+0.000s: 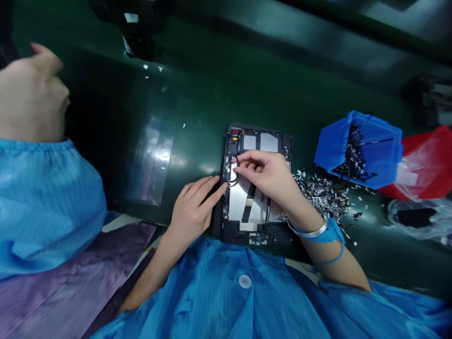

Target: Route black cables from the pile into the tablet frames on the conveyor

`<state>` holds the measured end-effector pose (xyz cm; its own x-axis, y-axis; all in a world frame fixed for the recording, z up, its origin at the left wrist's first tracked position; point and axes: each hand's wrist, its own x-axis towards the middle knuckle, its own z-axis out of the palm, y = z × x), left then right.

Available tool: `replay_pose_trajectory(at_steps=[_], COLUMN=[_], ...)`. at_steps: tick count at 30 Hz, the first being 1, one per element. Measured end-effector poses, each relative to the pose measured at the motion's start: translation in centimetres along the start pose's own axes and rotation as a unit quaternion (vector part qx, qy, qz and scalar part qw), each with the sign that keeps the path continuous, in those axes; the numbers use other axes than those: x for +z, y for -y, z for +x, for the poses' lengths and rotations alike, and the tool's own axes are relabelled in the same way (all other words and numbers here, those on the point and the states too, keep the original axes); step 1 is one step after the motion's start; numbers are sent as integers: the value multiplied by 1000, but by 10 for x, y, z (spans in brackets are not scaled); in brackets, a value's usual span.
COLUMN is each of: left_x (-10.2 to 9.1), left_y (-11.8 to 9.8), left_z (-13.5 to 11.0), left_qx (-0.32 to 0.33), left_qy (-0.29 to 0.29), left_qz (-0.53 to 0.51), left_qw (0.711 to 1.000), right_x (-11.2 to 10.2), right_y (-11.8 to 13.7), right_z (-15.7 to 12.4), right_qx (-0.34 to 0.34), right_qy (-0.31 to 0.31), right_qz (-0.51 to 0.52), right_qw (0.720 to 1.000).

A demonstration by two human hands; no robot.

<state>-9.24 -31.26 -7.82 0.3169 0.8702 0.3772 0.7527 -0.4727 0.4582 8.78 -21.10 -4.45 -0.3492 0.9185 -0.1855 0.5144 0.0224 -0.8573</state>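
Note:
An opened tablet-like device lies in front of me, its silver inner plate, dark ribbon cables and small circuit parts exposed. Over its left side, the thumb and forefinger of my right hand pinch a thin black cable that curves in a loop. My left hand rests flat at the device's left edge, fingers stretched out, with the forefinger at the lower end of the cable. A silver bracelet and a blue wrist strap are on my right wrist.
A blue bin holding short black cables lies at the right, beside a pile of small loose parts. Behind it are a red bin and clear plastic bags. At the left, a co-worker's hand is blurred above a clear sheet.

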Motion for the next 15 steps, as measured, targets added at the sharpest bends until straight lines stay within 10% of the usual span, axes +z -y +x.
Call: replay_pose_trajectory(at_steps=[15], left_x=[3], left_y=[-4], left_z=[3], left_qx=[9], left_qy=[-15], left_qz=[28], left_qw=[999], right_x=[-4], right_y=[5], right_z=[-13], right_qx=[-72], right_qy=[-38], right_qz=[-131], right_qw=[988])
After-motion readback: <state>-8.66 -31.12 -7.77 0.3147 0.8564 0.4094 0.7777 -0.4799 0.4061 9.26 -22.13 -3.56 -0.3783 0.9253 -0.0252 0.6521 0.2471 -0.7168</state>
